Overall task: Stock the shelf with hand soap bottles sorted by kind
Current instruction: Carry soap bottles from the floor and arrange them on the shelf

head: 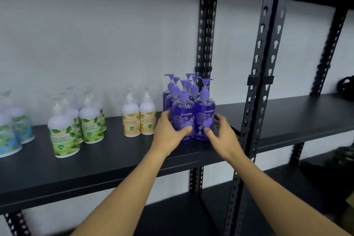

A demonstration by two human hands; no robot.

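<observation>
Several purple pump soap bottles stand in a tight cluster on the black shelf [107, 157], close to its right end. My left hand [168, 134] wraps the front-left purple bottle [182, 113], thumb on its label and fingers behind it. The front-right purple bottle [204, 110] is held by my right hand [223, 138], thumb on the front and fingers curled at its right side. Both bottles stand upright on the board, touching each other.
Two yellow-label white bottles [139, 120] stand just left of the purple group. Further left are several green-label bottles [76, 130] and blue-green ones [11, 132]. Black slotted posts [257, 82] rise right of my right hand. A dark object [346, 87] sits on the neighbouring shelf.
</observation>
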